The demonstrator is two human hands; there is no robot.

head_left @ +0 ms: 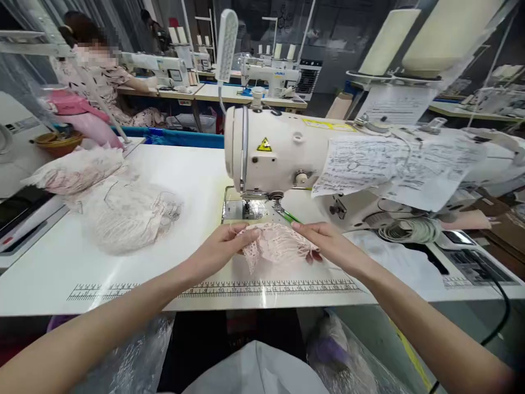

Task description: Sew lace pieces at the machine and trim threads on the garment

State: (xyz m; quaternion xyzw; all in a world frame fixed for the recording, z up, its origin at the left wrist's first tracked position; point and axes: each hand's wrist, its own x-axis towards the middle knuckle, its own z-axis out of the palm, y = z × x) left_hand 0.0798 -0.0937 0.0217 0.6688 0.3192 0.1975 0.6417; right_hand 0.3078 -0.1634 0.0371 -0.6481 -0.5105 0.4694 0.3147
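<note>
Left of the machine (283, 156), a bowl (59, 143) holds dark bits (65, 131); in front, our left hand (225, 243) and right hand (326, 241) pinch lace (281, 244), fingers closed.

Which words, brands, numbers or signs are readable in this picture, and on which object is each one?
"JUKI": white sewing machine in the background.
"10", "12", "15", "17": black printed ruler scale on the white tabletop; some other numbers are blurred.
Yellow triangular warning sign, no readable word: white nearer sewing machine.
Unreadable: handwriting on white paper sheets; yellow rectangular label.
</note>
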